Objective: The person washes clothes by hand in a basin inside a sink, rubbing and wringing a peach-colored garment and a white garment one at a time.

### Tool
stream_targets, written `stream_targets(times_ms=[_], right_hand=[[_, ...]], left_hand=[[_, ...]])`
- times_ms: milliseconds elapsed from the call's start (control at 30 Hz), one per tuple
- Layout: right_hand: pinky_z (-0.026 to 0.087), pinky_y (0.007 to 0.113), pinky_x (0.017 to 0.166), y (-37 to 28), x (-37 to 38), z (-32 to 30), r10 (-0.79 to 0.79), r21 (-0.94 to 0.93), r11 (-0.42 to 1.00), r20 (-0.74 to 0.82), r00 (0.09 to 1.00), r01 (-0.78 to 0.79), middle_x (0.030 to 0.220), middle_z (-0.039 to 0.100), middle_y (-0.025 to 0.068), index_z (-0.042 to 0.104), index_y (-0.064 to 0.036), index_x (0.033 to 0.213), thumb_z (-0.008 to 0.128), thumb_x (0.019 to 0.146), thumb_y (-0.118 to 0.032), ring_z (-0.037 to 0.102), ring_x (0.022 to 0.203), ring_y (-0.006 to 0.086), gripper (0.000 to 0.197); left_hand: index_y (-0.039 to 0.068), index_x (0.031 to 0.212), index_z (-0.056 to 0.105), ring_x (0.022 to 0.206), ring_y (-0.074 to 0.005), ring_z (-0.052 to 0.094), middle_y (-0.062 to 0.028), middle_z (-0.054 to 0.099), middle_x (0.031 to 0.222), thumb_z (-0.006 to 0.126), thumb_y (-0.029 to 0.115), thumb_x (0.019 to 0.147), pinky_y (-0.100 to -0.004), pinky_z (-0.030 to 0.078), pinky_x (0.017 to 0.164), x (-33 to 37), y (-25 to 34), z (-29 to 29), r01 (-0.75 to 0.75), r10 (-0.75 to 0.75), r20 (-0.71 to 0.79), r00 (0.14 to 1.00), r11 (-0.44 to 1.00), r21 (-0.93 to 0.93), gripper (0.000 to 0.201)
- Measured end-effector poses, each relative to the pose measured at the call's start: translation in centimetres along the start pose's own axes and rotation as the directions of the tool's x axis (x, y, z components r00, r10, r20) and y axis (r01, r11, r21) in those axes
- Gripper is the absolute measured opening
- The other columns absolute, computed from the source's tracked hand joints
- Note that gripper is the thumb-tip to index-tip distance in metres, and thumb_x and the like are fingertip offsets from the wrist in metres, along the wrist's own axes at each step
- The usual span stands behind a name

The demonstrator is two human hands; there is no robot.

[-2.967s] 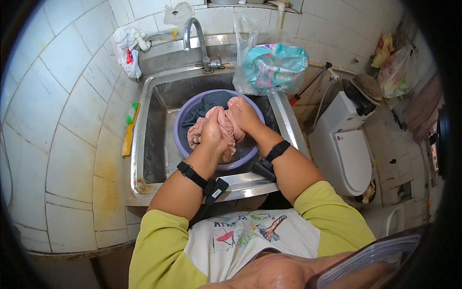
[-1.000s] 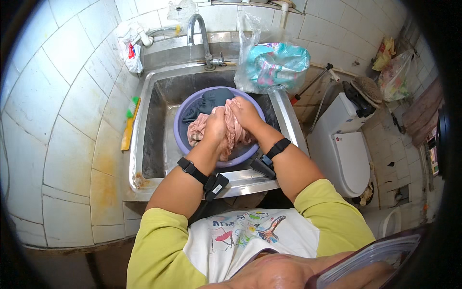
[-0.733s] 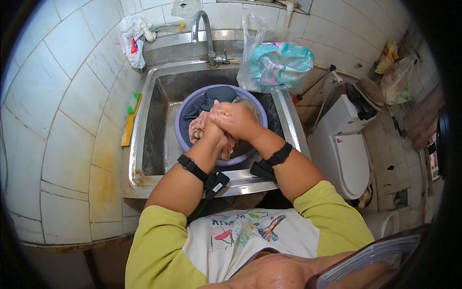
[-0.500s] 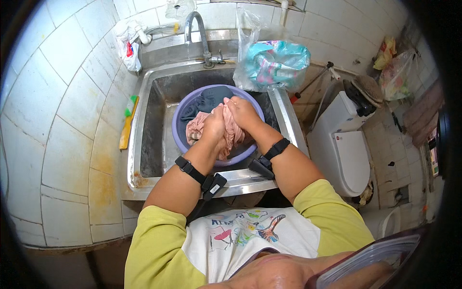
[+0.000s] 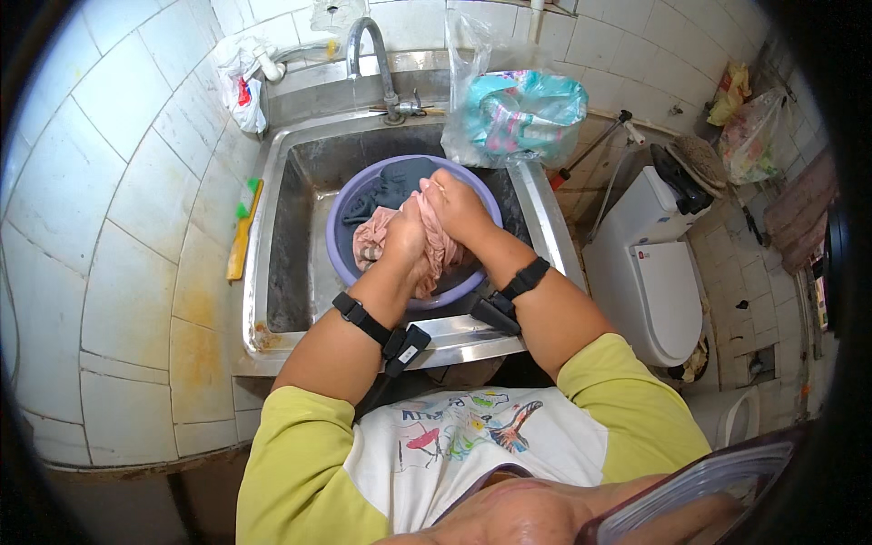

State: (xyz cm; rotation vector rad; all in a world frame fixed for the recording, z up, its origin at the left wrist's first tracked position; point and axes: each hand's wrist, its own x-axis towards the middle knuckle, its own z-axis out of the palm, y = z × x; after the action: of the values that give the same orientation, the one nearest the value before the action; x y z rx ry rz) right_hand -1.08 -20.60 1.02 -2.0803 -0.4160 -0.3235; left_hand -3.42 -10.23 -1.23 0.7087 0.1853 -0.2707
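Bunched pink cloth (image 5: 374,238), perhaps a garment, is gripped between my two hands over a purple basin (image 5: 338,263). My left hand (image 5: 405,238) closes around its middle, and my right hand (image 5: 454,211) holds it in a fist just to the right and a little farther off. The hands nearly touch at the top of the cloth. Lower folds of the cloth hang into the basin. Dark grey-blue cloth (image 5: 400,180) lies in the basin's far part, beyond the pink one. The basin stands inside a metal sink (image 5: 300,195).
A curved faucet (image 5: 386,77) rises behind the sink. On the back right rim sits a clear and teal plastic package (image 5: 518,118). A yellow-handled brush (image 5: 241,241) with green bristles lies along the left ledge. To the right stands a white toilet (image 5: 663,291).
The hands keep their grip on the pink cloth and have shifted only very slightly. The right fist looks turned a little tighter against the left. Basin and dark cloth stay put.
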Motion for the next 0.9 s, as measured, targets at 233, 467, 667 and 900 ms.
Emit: stream_targets(times_ms=[233,467,667,900], right_hand=[[0.042,0.039,0.058,-2.8,-0.4,-0.4,-0.111,-0.017,0.994,0.040,0.993,0.112,0.069,0.053,0.0214,0.052,-0.0020,0.078,0.055,0.086,-0.026,0.053,0.063,0.0348,0.025],[0.041,0.044,0.060,0.0,0.3,-0.1,-0.026,0.073,0.997,-0.006,1.000,0.027,0.072,0.055,0.0230,0.052,-0.0013,0.076,0.051,0.087,-0.028,0.052,0.068,0.0412,0.029],[0.042,0.043,0.058,-4.2,-0.8,-0.9,-0.140,0.052,0.990,0.179,0.974,0.133,0.068,0.054,0.0229,0.053,-0.0019,0.073,0.054,0.083,-0.030,0.051,0.065,0.0418,0.030],[0.041,0.048,0.064,-0.3,0.3,-0.6,0.073,-0.080,0.994,-0.006,0.997,-0.073,0.075,0.056,0.0242,0.053,-0.0018,0.076,0.048,0.088,-0.032,0.054,0.074,0.0431,0.033]], left_hand=[[0.002,0.102,0.054,0.090,-0.0240,0.059,-0.0116,0.060,0.097,0.037,0.030,0.094,-0.0365,0.049,0.080,0.2,0.3,-0.4,-0.013,0.013,-0.049,0.999,1.000,-0.010,0.033],[-0.002,0.102,0.053,0.087,-0.0224,0.059,-0.0116,0.060,0.096,0.037,0.032,0.095,-0.0352,0.049,0.077,1.8,-0.7,-1.8,-0.027,0.027,-0.002,1.000,0.998,0.052,0.038],[0.000,0.101,0.053,0.085,-0.0221,0.060,-0.0119,0.059,0.095,0.038,0.035,0.095,-0.0350,0.050,0.075,0.0,0.5,-0.8,0.022,-0.021,-0.045,0.999,1.000,0.023,0.039],[0.001,0.104,0.053,0.090,-0.0260,0.059,-0.0126,0.060,0.099,0.033,0.033,0.097,-0.0395,0.048,0.081,0.4,0.0,-0.4,-0.001,0.002,-0.020,1.000,0.998,0.067,0.038]])
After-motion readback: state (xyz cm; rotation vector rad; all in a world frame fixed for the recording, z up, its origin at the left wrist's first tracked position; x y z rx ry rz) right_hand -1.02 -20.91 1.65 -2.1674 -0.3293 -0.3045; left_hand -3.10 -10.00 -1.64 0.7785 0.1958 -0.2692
